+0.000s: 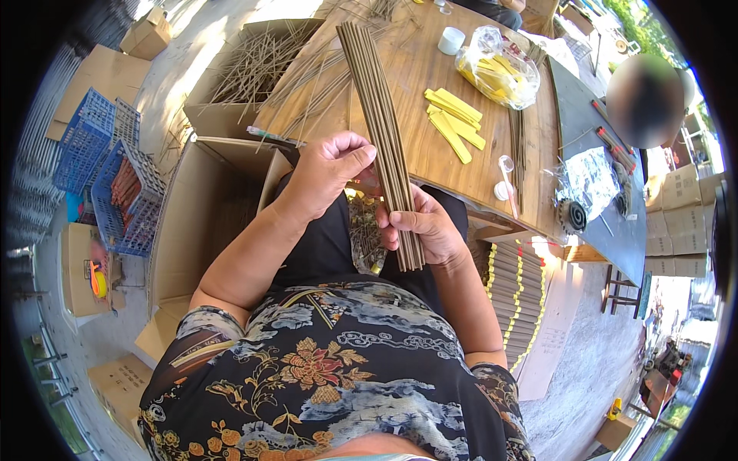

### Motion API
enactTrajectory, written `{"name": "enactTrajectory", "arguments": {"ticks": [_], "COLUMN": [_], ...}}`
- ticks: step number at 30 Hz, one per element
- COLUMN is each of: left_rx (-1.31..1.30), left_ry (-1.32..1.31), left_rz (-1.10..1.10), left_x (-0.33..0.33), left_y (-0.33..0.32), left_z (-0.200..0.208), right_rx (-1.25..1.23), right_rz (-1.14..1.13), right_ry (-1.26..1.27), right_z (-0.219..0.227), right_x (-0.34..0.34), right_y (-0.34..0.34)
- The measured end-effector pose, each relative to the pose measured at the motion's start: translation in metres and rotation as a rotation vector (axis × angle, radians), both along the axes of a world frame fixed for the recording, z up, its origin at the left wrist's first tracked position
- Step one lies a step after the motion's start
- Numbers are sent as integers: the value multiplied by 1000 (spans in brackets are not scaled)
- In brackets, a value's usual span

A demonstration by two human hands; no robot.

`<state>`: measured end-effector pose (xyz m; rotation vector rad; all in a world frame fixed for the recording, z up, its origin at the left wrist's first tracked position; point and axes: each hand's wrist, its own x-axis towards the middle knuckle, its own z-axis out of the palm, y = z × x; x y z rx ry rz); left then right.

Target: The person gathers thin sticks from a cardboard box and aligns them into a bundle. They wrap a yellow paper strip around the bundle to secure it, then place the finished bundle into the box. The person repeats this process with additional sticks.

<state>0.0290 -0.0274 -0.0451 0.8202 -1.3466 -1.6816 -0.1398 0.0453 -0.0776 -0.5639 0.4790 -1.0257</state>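
Note:
A bundle of long brown incense sticks stands tilted in front of me, its top leaning left over the wooden table. My right hand is wrapped round its lower part, thumb across the front. Against the bundle's left edge, my left hand is closed, thumb pressed to the curled forefinger; its other fingertips are partly hidden behind the sticks. Yellow paper strips lie on the table to the right of the bundle. Beyond them sits a clear plastic bag with more yellow strips inside.
Loose sticks spread over the wooden table. Cardboard boxes stand at my left, one full of sticks, near blue crates. Banded stick bundles lie low at the right. A white jar stands on the table.

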Motion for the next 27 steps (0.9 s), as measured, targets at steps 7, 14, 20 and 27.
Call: {"name": "enactTrajectory", "arguments": {"ticks": [7,14,20,27], "left_rx": [-137,-404,-756,-2], "left_ry": [-24,234,297,-133], "left_rz": [176,705,992,549], "left_x": [11,80,155,82], "left_y": [-9,-68,-167,-125], "left_z": [2,52,65,21], "right_rx": [8,14,37,-33], "right_rz": [82,57,66,36], "right_ry": [29,-1,-52,128], "right_z": [1,-3,-4,-2], "right_x": [2,-3,0,6], "right_y": [-1,0,-5,-7]}}
